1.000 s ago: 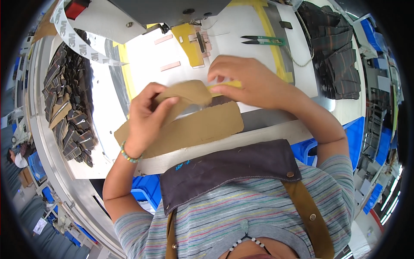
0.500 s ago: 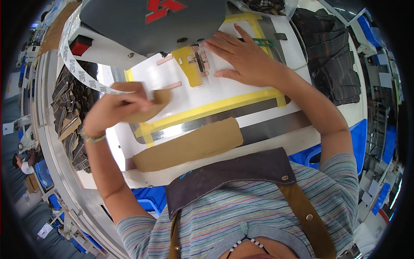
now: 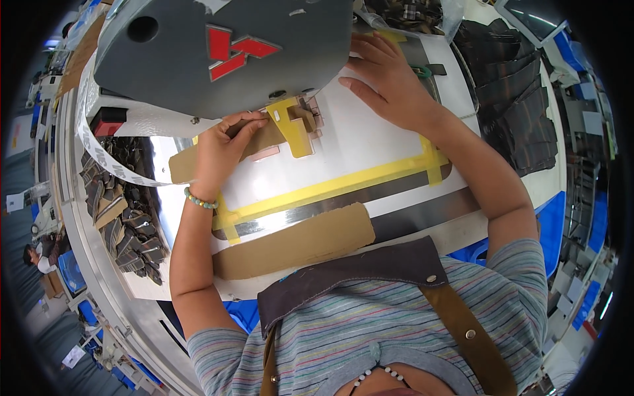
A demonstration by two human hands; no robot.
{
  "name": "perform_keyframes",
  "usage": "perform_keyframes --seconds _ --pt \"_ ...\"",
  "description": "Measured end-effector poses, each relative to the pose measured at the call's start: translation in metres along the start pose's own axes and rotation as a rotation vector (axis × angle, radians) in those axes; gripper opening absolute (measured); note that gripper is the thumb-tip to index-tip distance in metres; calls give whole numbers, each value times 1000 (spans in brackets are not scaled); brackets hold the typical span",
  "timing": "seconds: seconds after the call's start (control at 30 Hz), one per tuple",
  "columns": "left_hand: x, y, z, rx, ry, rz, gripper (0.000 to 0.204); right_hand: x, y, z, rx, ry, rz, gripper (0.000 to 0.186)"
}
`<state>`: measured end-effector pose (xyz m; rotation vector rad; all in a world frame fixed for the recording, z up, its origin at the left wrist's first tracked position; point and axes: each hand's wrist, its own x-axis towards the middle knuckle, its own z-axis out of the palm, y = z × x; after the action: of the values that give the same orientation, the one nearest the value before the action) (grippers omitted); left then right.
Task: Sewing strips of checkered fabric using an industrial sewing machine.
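Observation:
My left hand (image 3: 221,148) presses a tan fabric strip (image 3: 191,158) flat on the white machine bed, its fingertips pushing the strip's end toward the yellow guide (image 3: 292,127) under the grey sewing machine head (image 3: 224,53). My right hand (image 3: 389,82) lies flat with fingers spread on the white bed (image 3: 356,145) to the right of the needle area, holding nothing. A second, larger tan fabric piece (image 3: 297,241) lies loose along the near edge of the table, in front of my apron.
Yellow tape (image 3: 330,188) frames part of the bed. A pile of dark and tan cut pieces (image 3: 122,211) sits at the left. Dark fabric pieces (image 3: 512,99) are stacked at the right. A white paper strip (image 3: 99,155) hangs off the machine.
My head has leaned in toward the machine. My left hand carried the tan strip from the left side up to the yellow guide. My right hand slid slightly further right on the bed.

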<state>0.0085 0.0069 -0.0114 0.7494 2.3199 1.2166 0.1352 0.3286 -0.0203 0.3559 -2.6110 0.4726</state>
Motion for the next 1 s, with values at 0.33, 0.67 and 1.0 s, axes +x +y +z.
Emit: perform_keyframes --seconds 0.33,0.67,1.0 --pt "1 -16 -9 -20 32 -4 20 -2 0 5 101 28 3 21" --pt "3 -19 -9 13 -8 105 20 2 0 3 158 81 -17 15" --pt "8 -22 -5 -21 1 64 20 1 -3 -2 141 64 -120 13"
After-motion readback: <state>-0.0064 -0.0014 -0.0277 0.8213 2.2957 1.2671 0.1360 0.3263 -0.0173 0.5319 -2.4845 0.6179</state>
